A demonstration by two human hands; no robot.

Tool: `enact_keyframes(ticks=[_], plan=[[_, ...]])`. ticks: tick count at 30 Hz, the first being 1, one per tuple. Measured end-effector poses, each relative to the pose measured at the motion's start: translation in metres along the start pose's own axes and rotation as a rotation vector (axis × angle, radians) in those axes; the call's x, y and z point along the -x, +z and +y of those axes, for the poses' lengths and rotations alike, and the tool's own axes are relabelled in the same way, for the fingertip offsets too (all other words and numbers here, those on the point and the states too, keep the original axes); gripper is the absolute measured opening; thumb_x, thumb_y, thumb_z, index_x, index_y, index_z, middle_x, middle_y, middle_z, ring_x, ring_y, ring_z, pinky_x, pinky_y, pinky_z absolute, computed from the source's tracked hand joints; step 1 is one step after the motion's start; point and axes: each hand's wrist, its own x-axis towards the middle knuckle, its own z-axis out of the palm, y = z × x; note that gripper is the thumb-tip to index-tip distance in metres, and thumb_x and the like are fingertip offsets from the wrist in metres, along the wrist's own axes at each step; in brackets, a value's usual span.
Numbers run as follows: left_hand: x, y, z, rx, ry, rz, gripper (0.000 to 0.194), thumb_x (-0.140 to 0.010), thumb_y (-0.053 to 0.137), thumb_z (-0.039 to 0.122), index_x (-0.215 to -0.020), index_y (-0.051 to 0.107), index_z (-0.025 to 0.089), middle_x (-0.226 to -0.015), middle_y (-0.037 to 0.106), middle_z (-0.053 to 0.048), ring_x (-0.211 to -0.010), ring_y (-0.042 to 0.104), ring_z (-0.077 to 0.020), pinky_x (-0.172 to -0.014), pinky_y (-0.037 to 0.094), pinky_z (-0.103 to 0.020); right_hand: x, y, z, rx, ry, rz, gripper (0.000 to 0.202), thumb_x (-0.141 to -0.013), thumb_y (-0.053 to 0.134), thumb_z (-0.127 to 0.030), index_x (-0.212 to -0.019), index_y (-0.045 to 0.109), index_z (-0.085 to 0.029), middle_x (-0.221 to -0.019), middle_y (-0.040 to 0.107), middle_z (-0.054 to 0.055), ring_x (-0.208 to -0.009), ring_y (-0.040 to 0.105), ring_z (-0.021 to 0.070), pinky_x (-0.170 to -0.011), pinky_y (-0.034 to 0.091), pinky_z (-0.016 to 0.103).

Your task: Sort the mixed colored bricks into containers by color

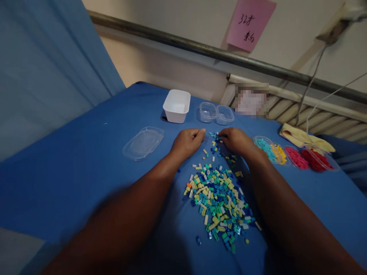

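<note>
A loose pile of small building bricks (216, 194) in blue, teal, green, pale yellow and white lies on the blue cloth between my forearms. A thin trail of bricks runs from it up to a few blue bricks (214, 135) between my hands. My left hand (187, 142) is closed at the left of these, thumb pressed on the curled fingers; what it holds, if anything, is hidden. At their right edge, my right hand (234, 139) has its fingers curled down at the blue bricks. Its fingertips are partly hidden, and I cannot make out what is in them.
Behind my hands stand a white tub (177, 107) and two clear containers (208, 112). A clear lid (143, 143) lies at left. On the right are containers of turquoise bricks (265, 148), yellow, pink and red bricks (315, 159), with a yellow cloth (305, 138) behind. A wall and radiator border the back.
</note>
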Motion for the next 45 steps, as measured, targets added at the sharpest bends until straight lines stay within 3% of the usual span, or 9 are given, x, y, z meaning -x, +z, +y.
enact_keyframes(ticks=[7, 13, 17, 20, 24, 28, 34, 38, 45], plan=[[0.001, 0.0, 0.001, -0.009, 0.02, -0.016, 0.058, -0.106, 0.051, 0.059, -0.067, 0.069, 0.02, -0.068, 0.07, -0.003, -0.067, 0.063, -0.019, -0.066, 0.044, -0.032, 0.003, -0.003, -0.007, 0.032, 0.012, -0.049, 0.027, -0.097, 0.063, -0.018, -0.112, 0.086, -0.02, -0.111, 0.086, 0.012, -0.099, 0.078, 0.0261, -0.082, 0.051, 0.03], [-0.001, -0.002, 0.002, 0.004, 0.006, -0.006, 0.057, -0.105, 0.053, 0.06, -0.069, 0.072, 0.02, -0.07, 0.073, -0.003, -0.07, 0.068, -0.0207, -0.067, 0.046, -0.033, 0.03, -0.022, -0.007, 0.018, 0.029, -0.029, 0.029, -0.093, 0.063, -0.015, -0.111, 0.085, -0.02, -0.107, 0.086, 0.008, -0.095, 0.077, 0.0229, -0.08, 0.05, 0.028], [-0.003, -0.002, 0.001, -0.004, -0.005, -0.006, 0.056, -0.104, 0.053, 0.059, -0.068, 0.071, 0.02, -0.068, 0.072, -0.003, -0.07, 0.068, -0.021, -0.068, 0.047, -0.032, 0.057, -0.049, 0.029, -0.037, 0.112, 0.114, 0.03, -0.094, 0.062, -0.019, -0.113, 0.085, -0.02, -0.106, 0.085, 0.009, -0.092, 0.077, 0.0233, -0.084, 0.053, 0.03], [-0.003, -0.003, 0.002, -0.016, -0.016, -0.007, 0.056, -0.104, 0.054, 0.059, -0.068, 0.071, 0.02, -0.067, 0.071, -0.003, -0.07, 0.067, -0.0204, -0.067, 0.046, -0.032, 0.073, -0.063, 0.07, -0.032, 0.315, 0.217, 0.028, -0.092, 0.065, -0.025, -0.11, 0.086, -0.019, -0.097, 0.084, 0.009, -0.084, 0.076, 0.0239, -0.081, 0.055, 0.033], [-0.002, -0.005, 0.005, -0.029, -0.031, -0.007, 0.055, -0.103, 0.055, 0.059, -0.069, 0.073, 0.02, -0.062, 0.066, -0.001, -0.065, 0.062, -0.0191, -0.062, 0.041, -0.031, 0.081, -0.06, 0.108, -0.028, 0.403, 0.239, 0.026, -0.089, 0.065, -0.024, -0.103, 0.086, -0.017, -0.09, 0.083, 0.011, -0.08, 0.074, 0.0257, -0.079, 0.055, 0.036], [-0.003, -0.005, 0.005, -0.016, -0.037, 0.0, 0.055, -0.103, 0.056, 0.06, -0.07, 0.073, 0.02, -0.063, 0.067, -0.002, -0.063, 0.06, -0.0185, -0.061, 0.042, -0.03, 0.08, -0.053, 0.119, -0.072, 0.432, 0.308, 0.03, -0.091, 0.063, -0.025, -0.109, 0.086, -0.019, -0.097, 0.084, 0.013, -0.083, 0.075, 0.0282, -0.081, 0.056, 0.039], [-0.002, -0.005, 0.007, -0.025, -0.046, -0.005, 0.054, -0.103, 0.056, 0.058, -0.069, 0.073, 0.021, -0.064, 0.068, -0.002, -0.064, 0.06, -0.0186, -0.06, 0.042, -0.03, 0.078, -0.058, 0.105, -0.073, 0.364, 0.347, 0.034, -0.096, 0.059, -0.026, -0.117, 0.084, -0.019, -0.1, 0.084, 0.015, -0.087, 0.076, 0.0306, -0.086, 0.057, 0.042], [-0.001, -0.005, 0.006, -0.036, -0.042, -0.009, 0.055, -0.103, 0.055, 0.06, -0.068, 0.072, 0.02, -0.064, 0.069, -0.002, -0.066, 0.063, -0.0192, -0.062, 0.042, -0.031, 0.069, -0.055, 0.07, -0.05, 0.254, 0.357, 0.035, -0.098, 0.059, -0.028, -0.121, 0.083, -0.019, -0.114, 0.085, 0.013, -0.104, 0.078, 0.0333, -0.095, 0.058, 0.044], [-0.001, -0.002, 0.002, -0.024, -0.019, -0.018, 0.056, -0.104, 0.054, 0.06, -0.069, 0.072, 0.02, -0.069, 0.072, -0.003, -0.069, 0.067, -0.0203, -0.068, 0.046, -0.032, 0.038, -0.028, 0.005, -0.103, 0.012, 0.196, 0.032, -0.103, 0.058, -0.024, -0.123, 0.083, -0.022, -0.121, 0.085, 0.008, -0.112, 0.078, 0.0278, -0.099, 0.056, 0.035]])
